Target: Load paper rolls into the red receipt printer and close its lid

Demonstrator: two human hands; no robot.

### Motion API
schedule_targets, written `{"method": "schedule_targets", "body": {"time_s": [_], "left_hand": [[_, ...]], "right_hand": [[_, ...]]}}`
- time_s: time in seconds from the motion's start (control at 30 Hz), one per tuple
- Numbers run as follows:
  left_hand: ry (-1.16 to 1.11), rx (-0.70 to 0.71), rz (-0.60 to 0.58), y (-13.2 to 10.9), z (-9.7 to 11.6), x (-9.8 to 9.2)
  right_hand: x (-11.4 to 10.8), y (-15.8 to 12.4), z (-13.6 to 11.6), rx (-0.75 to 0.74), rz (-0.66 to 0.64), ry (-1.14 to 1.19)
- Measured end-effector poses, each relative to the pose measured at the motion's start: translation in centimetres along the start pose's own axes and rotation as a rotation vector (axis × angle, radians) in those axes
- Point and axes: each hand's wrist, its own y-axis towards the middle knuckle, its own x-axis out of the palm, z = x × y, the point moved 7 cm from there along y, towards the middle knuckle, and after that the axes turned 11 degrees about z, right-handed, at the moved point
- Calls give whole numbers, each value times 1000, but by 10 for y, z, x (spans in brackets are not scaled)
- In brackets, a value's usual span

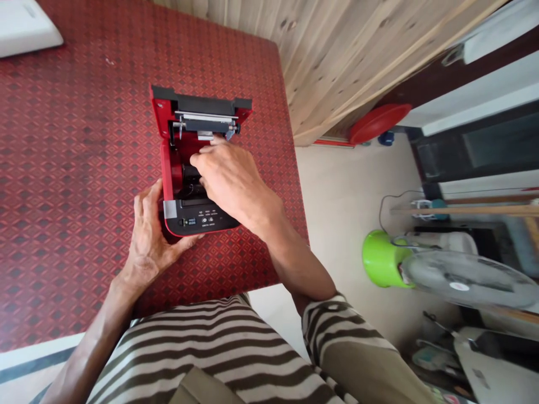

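Observation:
A small red and black printer sits on a red patterned tablecloth, its lid swung open toward the far side. My left hand cups the printer's near left corner and holds it steady. My right hand reaches down into the open compartment, fingers curled around a dark part inside. What those fingers grip is mostly hidden by the hand.
A white object lies at the table's far left corner. Right of the table is bare floor with a green-based fan, a red basin, cables and furniture. A wooden wall panel stands behind.

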Motion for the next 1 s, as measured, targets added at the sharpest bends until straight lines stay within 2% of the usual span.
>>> {"method": "schedule_targets", "body": {"time_s": [0.17,0.33,0.4,0.5,0.53,0.6,0.67,0.73,0.8,0.83,0.9,1.0], "left_hand": [[5,8,-3,0,-1,2],[-22,-33,-18,1,-1,-2],[-108,-122,-82,1,-4,-7],[-418,-319,-186,5,-11,-16],[-523,-363,-163,12,-13,-23],[-643,-402,-45,36,-19,-35],[-608,-439,90,70,-29,-41],[-502,-390,239,110,-32,-44],[-488,-418,242,144,-33,-31],[-477,-448,203,157,-33,-22],[-445,-436,224,171,-31,-15],[-401,-347,282,164,-27,-18]], "right_hand": [[7,5,4,2,19,32],[-14,-14,1,-43,50,156],[-26,-29,-2,-77,68,296],[-36,-49,-5,-114,112,416],[-35,-54,-6,-116,119,420],[-30,-62,-6,-110,129,416],[-24,-65,-5,-99,163,430],[-22,-65,-3,-77,219,464],[-23,-62,0,-62,247,506],[-23,-60,0,-62,234,511],[-22,-52,-1,-75,145,470],[-20,-40,-3,-88,-40,360]]}}
